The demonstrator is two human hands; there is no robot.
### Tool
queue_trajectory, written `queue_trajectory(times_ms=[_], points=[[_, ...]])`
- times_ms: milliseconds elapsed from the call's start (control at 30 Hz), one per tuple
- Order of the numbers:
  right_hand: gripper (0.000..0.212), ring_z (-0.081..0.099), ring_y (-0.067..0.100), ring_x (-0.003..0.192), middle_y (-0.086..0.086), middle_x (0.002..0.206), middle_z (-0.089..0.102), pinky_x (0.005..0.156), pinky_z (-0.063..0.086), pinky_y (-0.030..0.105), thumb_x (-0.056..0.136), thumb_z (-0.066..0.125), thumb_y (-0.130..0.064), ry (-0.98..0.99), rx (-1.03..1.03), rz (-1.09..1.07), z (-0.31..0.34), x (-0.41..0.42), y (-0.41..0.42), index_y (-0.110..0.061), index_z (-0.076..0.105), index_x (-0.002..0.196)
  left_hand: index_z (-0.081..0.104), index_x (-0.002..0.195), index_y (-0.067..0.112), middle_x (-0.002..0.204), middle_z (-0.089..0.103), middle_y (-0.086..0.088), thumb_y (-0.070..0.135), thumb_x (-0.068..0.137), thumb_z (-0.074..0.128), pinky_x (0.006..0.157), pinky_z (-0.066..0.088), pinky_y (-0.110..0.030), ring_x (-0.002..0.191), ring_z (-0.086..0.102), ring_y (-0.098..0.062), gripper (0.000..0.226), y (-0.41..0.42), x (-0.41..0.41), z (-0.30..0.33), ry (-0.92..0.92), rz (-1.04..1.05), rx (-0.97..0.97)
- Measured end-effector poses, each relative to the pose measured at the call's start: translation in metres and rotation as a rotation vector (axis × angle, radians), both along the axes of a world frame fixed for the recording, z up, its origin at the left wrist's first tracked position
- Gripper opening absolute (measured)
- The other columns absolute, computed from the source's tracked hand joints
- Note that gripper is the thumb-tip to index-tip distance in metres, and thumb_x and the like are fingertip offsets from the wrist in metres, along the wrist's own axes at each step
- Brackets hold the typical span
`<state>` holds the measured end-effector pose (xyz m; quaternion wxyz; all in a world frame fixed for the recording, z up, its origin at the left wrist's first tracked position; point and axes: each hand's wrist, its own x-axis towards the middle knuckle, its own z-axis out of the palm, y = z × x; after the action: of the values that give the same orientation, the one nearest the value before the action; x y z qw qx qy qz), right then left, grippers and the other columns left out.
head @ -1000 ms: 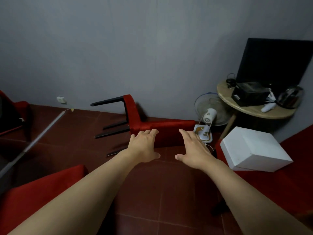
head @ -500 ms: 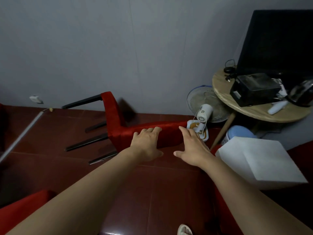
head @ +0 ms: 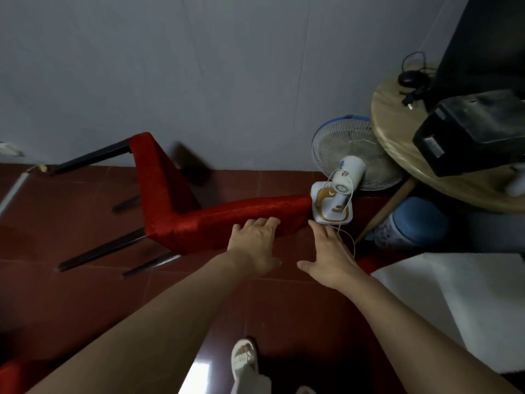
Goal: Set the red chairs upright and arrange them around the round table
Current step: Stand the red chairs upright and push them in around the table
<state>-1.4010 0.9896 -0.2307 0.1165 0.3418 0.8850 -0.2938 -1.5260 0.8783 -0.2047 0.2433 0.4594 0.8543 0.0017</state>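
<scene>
1. Chair first: the red fabric-covered chair with black legs (head: 204,217) lies tipped on its back on the dark red tiled floor (head: 85,294), near the grey wall (head: 199,66). Its backrest lies flat, long axis running left to right, top edge pointing right toward the white and gold desk fan (head: 338,191). The seat rises up at the left end, and the four legs stick out leftward.
2. My left hand (head: 255,248) reaches out with fingers nearly straight, fingertips at the near edge of the backrest; I cannot tell if they press it or only overlap it. It grasps nothing.
3. My right hand (head: 329,257) is spread flat, thumb out, just beside the backrest's right end, apart from it and holding nothing.
4. The fan's base sits just past the backrest's top edge; whether they touch I cannot tell.
5. The round wooden table (head: 397,143) is cut off at the right edge, carrying a black box (head: 471,129) and a dark screen.
6. A white box (head: 460,302) lies at lower right, partly cropped.
7. A second patch of red fabric (head: 11,371) shows at the bottom left corner, too cropped to identify.
</scene>
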Motion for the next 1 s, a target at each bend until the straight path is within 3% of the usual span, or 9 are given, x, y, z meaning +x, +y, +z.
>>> queue_trajectory(times_ms=[300,500,700,1000], points=[[0.097,0.024,0.025,0.140,0.009,0.153,0.018,0.109,0.031,0.036,0.080,0.072,-0.037,0.023,-0.075,-0.180,-0.097,-0.037,0.048,-0.020,0.008,0.152,0.020,0.147,0.024,0.148,0.034,0.002,0.037,0.081,0.070,0.114,0.021,-0.043,0.138,0.028,-0.020,0.084,0.067,-0.048,-0.089,0.014,-0.142,-0.013],[0.097,0.021,0.026,0.141,0.011,0.155,0.016,0.110,0.026,0.035,0.081,0.072,-0.034,0.085,-0.071,-0.226,-0.188,-0.045,0.088,-0.017,0.008,0.152,0.020,0.148,0.024,0.150,0.031,0.002,0.037,0.081,0.068,0.114,0.022,-0.045,0.138,0.027,-0.020,0.083,0.113,-0.052,-0.178,0.066,-0.182,0.016],[0.097,0.021,0.024,0.142,0.008,0.156,0.016,0.111,0.030,0.038,0.080,0.073,-0.033,0.166,-0.064,-0.245,-0.287,-0.049,0.123,-0.019,0.010,0.151,0.019,0.148,0.023,0.152,0.027,0.001,0.036,0.084,0.067,0.116,0.017,-0.046,0.140,0.023,-0.021,0.081,0.144,-0.052,-0.264,0.127,-0.174,0.047],[0.094,0.021,0.022,0.142,0.007,0.154,0.017,0.111,0.028,0.033,0.083,0.071,-0.026,0.318,-0.022,-0.247,-0.409,-0.078,0.163,-0.021,0.006,0.152,0.019,0.148,0.022,0.152,0.023,0.001,0.040,0.083,0.065,0.116,0.014,-0.044,0.142,0.017,-0.021,0.081,0.182,-0.055,-0.371,0.243,-0.190,0.224]])
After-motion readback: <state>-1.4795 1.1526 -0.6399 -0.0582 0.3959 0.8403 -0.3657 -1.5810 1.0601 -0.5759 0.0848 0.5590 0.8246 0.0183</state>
